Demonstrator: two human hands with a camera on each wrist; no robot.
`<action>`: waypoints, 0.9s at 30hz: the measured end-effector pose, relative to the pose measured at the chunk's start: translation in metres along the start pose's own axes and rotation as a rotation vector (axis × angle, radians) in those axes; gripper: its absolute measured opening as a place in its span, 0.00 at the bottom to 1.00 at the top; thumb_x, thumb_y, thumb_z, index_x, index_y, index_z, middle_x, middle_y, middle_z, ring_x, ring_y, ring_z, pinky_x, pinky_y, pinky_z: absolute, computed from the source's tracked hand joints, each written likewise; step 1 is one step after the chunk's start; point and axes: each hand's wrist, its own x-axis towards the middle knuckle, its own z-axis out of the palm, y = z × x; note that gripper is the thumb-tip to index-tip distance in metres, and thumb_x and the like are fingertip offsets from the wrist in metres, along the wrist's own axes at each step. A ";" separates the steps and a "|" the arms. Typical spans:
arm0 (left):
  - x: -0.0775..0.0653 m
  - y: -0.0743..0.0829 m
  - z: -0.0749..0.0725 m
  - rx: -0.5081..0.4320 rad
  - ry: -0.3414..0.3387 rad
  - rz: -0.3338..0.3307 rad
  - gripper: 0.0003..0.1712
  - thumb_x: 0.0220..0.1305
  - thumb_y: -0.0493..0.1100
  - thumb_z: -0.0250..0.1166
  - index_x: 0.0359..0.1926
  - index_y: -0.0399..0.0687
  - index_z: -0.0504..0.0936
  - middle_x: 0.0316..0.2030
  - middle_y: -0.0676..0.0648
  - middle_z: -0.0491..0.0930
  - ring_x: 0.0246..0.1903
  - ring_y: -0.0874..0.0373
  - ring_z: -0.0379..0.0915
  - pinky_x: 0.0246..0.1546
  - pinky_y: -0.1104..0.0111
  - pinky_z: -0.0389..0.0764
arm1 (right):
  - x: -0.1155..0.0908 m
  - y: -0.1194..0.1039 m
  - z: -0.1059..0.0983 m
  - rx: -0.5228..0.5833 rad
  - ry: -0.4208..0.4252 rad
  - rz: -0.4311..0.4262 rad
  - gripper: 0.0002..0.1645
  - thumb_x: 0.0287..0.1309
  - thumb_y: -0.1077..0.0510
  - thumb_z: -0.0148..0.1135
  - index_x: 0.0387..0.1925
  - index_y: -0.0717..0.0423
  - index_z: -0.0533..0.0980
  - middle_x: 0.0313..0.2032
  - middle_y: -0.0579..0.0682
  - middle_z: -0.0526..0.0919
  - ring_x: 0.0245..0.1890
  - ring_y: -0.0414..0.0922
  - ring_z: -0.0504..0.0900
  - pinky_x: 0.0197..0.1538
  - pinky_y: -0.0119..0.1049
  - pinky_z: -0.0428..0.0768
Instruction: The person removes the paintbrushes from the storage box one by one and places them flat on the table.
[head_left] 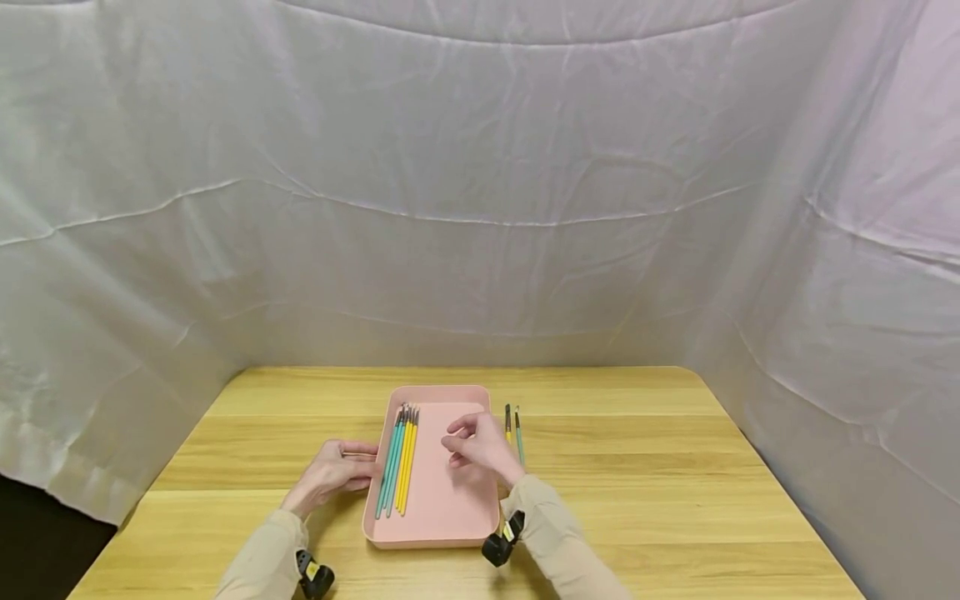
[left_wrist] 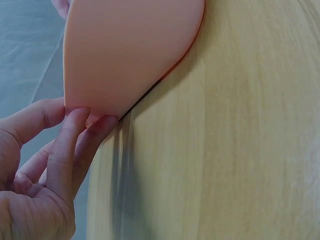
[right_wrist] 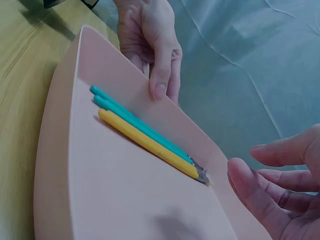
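Observation:
A pink rectangular tray (head_left: 450, 518) lies on the wooden table. My left hand (head_left: 335, 472) grips its left wall; in the right wrist view the thumb of that left hand (right_wrist: 152, 40) hooks over the rim while other fingers stay outside. Along the inner left side lie several paintbrushes, teal-handled ones (head_left: 392, 471) beside yellow-handled ones (head_left: 408, 471), bristle ends pointing away from me. Over the right half of the tray hovers my right hand (head_left: 482, 446), its fingers loosely bent with nothing between them.
Just beyond the tray's right wall, a yellow paintbrush (head_left: 508, 427) and a teal paintbrush (head_left: 519, 433) lie on the table (head_left: 637, 475), partly covered by the right hand and sleeve. Grey fabric (head_left: 465, 275) hangs behind the table and along its sides.

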 end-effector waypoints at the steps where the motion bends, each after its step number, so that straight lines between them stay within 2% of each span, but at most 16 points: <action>1: 0.000 0.000 0.000 0.000 0.000 0.001 0.30 0.59 0.29 0.69 0.60 0.16 0.71 0.47 0.29 0.86 0.33 0.62 0.85 0.34 0.73 0.88 | 0.001 -0.001 0.002 -0.001 -0.003 0.000 0.16 0.59 0.68 0.66 0.46 0.77 0.77 0.33 0.69 0.85 0.19 0.39 0.83 0.32 0.42 0.90; 6: 0.000 0.000 -0.001 -0.001 -0.004 0.000 0.31 0.59 0.29 0.69 0.60 0.16 0.71 0.46 0.31 0.86 0.33 0.62 0.85 0.34 0.73 0.88 | 0.011 -0.002 0.011 0.004 -0.023 0.006 0.14 0.59 0.69 0.67 0.43 0.76 0.78 0.31 0.68 0.86 0.18 0.41 0.83 0.30 0.40 0.89; 11: 0.000 0.000 -0.001 -0.003 -0.006 0.002 0.31 0.58 0.29 0.69 0.60 0.16 0.71 0.46 0.30 0.86 0.33 0.62 0.85 0.34 0.73 0.88 | 0.021 0.000 0.022 0.023 -0.015 0.064 0.12 0.58 0.69 0.68 0.42 0.74 0.78 0.31 0.66 0.87 0.16 0.38 0.82 0.29 0.37 0.89; 19: -0.001 0.000 -0.001 0.005 -0.004 -0.001 0.30 0.60 0.30 0.69 0.60 0.16 0.71 0.47 0.28 0.85 0.33 0.61 0.86 0.33 0.73 0.88 | 0.027 0.003 0.038 0.024 -0.004 0.132 0.11 0.58 0.68 0.67 0.42 0.71 0.79 0.36 0.70 0.87 0.16 0.37 0.81 0.30 0.36 0.89; 27: -0.001 0.001 -0.001 0.002 -0.003 -0.003 0.31 0.60 0.30 0.69 0.60 0.16 0.70 0.47 0.28 0.85 0.34 0.60 0.86 0.34 0.71 0.89 | 0.036 0.015 0.048 -0.036 0.038 0.153 0.07 0.56 0.68 0.67 0.38 0.66 0.79 0.27 0.63 0.88 0.17 0.39 0.82 0.28 0.35 0.88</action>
